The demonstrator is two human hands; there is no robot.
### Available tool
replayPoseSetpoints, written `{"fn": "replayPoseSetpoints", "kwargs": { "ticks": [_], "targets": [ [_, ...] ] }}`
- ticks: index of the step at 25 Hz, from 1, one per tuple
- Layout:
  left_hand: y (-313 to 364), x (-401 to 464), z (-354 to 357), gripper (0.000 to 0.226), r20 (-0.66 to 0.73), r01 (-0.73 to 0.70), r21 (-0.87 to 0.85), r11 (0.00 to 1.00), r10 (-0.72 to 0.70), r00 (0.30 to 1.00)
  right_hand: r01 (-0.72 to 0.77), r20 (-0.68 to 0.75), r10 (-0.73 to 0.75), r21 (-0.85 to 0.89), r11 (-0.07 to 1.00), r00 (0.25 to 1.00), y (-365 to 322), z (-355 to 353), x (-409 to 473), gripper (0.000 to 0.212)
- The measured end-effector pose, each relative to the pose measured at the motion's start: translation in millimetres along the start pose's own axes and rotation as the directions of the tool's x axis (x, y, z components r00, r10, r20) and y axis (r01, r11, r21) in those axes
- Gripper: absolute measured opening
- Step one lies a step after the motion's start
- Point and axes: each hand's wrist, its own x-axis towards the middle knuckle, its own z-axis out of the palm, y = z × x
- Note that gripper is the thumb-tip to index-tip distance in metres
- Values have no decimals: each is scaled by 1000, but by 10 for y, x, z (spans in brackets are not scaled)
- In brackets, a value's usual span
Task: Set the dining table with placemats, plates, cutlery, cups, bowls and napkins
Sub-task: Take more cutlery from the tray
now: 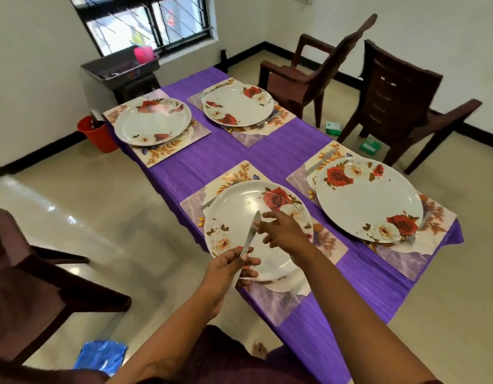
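White-walled room, barred window (145, 20) at the back, and a bench (237, 159) draped in purple cloth. Four placemats down, four floral plates on them, so that much looks done. Over the nearest plate (239, 217), the left hand (225, 268) pinches a table knife (249, 235) by its handle, blade angled up across the plate. The right hand (284, 231) hovers just beyond the blade, fingers spread loose, holding nothing. Right of that plate, the neighbouring plate (370, 198) already has a knife (321, 160) tucked at its far edge. No cups, bowls or napkins visible on the bench: I'd call it roughly halfway.
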Motion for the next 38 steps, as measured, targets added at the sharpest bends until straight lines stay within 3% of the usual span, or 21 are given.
{"fn": "replayPoseSetpoints", "kwargs": {
  "ticks": [5,11,21,28,32,35,38],
  "targets": [
    [138,132,-506,19,-109,-31,-50,998,25,994,-1,59,-4,82,997,998,-254,573,299,11],
    [457,681,-1366,12,-288,-69,-216,974,4,958,12,-84,3,176,984,996,-682,1140,1064,21],
    [1570,1744,-2967,17,-174,-124,-31,992,117,978,28,-232,48,313,949,971,-1426,2010,2352,15],
    [1781,2366,-3251,11,-232,-53,-75,996,34,972,-42,-322,139,289,956,937,-1586,2176,2938,23],
    [2018,2740,-3276,12,-244,-20,170,985,62,968,-82,-319,163,251,964,934,-1756,2172,3478,27],
    [2210,3001,-3312,16,-237,33,420,907,75,969,-89,-336,152,196,976,930,-1845,2182,3843,39],
    [2289,3309,-3320,23,-194,98,489,867,-1,981,-117,-361,155,124,985,919,-1835,2153,4158,46]
  ]
}}
